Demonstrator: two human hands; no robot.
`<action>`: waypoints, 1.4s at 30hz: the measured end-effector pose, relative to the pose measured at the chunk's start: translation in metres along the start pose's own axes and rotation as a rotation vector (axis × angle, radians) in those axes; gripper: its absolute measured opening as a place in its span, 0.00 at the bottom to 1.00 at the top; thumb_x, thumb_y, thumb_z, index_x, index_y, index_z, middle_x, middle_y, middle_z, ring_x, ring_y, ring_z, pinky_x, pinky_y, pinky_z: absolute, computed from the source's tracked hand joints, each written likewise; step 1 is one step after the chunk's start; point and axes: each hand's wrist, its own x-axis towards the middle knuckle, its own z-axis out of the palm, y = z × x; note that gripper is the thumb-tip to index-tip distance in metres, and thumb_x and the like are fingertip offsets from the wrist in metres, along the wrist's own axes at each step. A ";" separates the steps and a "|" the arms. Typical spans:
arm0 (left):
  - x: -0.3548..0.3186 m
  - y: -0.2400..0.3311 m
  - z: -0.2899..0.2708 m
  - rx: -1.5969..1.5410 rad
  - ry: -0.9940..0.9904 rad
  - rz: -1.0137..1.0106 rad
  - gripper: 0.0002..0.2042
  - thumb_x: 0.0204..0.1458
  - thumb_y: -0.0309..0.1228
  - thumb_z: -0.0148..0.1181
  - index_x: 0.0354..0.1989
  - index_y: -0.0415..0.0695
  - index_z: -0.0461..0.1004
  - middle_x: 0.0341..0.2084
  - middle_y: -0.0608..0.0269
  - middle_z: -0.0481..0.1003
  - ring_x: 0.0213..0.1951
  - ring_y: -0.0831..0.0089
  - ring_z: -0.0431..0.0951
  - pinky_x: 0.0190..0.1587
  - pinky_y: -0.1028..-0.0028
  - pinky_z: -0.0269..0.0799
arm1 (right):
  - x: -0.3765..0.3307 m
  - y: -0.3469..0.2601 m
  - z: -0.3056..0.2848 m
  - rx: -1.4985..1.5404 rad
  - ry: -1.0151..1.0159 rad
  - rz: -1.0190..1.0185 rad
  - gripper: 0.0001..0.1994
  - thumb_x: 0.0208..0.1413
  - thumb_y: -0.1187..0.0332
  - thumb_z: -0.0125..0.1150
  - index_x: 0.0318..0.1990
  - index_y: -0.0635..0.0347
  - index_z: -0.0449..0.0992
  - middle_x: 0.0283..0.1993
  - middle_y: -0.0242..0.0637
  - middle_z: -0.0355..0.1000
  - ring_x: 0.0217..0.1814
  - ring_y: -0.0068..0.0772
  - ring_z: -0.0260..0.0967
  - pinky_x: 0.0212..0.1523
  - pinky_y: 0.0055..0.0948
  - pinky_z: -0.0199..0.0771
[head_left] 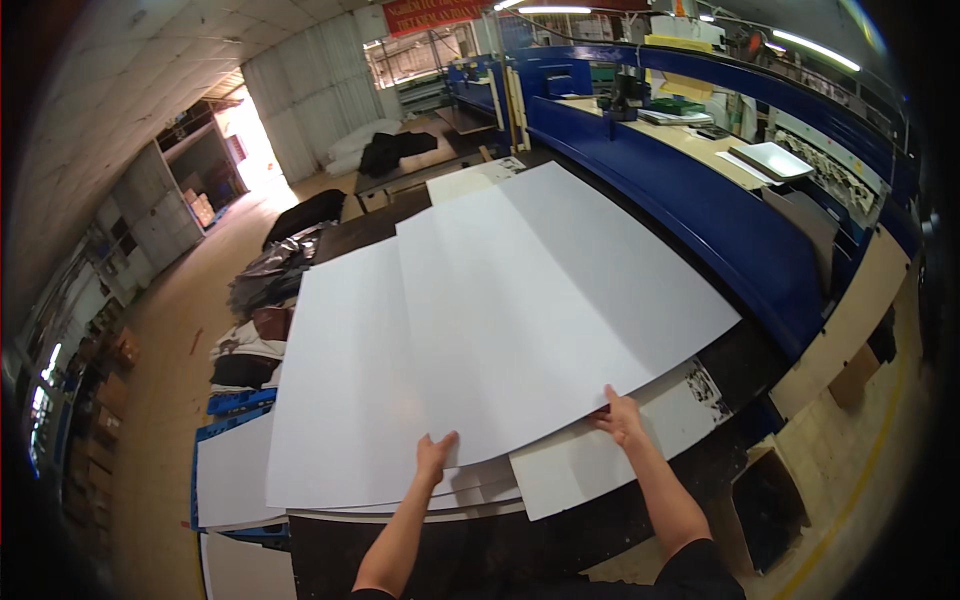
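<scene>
A large white sheet (540, 300), seemingly card or board, spreads across the middle of the view. Its near edge is gripped by my right hand (620, 420), thumb on top and fingers curled underneath. To the left, my left hand (432, 458) pinches the same sheet near its near-left corner, thumb above and fingers mostly out of sight. The sheet partly covers more white sheets (335, 400) stacked on the left. Beneath its near-right side lies a cream-white board (580, 470) with a black-patterned end. All rest on a dark table (390, 555).
A long blue machine (690, 220) borders the table's right side. Left of the table are blue pallets (205, 440) with white sheets (235, 470), and heaps of dark fabric-like material (275, 270). An open box (768, 510) stands at the lower right.
</scene>
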 end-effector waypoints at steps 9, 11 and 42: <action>-0.047 0.096 0.132 0.181 -0.163 0.248 0.23 0.46 0.42 0.64 0.38 0.30 0.77 0.31 0.45 0.79 0.34 0.59 0.80 0.41 0.64 0.74 | 0.087 -0.052 -0.071 -0.243 0.467 -0.716 0.21 0.55 0.61 0.60 0.18 0.68 0.69 0.19 0.35 0.68 0.23 0.25 0.55 0.26 0.35 0.60; -0.026 0.108 0.130 0.246 -0.197 0.253 0.16 0.48 0.34 0.63 0.37 0.30 0.77 0.28 0.54 0.79 0.28 0.71 0.78 0.32 0.69 0.74 | 0.098 -0.047 -0.062 -0.229 0.468 -0.789 0.23 0.54 0.61 0.61 0.17 0.70 0.64 0.15 0.37 0.59 0.21 0.28 0.50 0.25 0.38 0.54; -0.051 0.092 0.280 0.145 -0.562 0.246 0.29 0.57 0.50 0.54 0.22 0.29 0.65 0.24 0.49 0.69 0.21 0.61 0.73 0.14 0.68 0.71 | -0.289 0.267 -0.303 -0.048 0.895 -0.326 0.12 0.63 0.65 0.50 0.43 0.65 0.74 0.34 0.35 0.75 0.32 0.25 0.71 0.36 0.26 0.72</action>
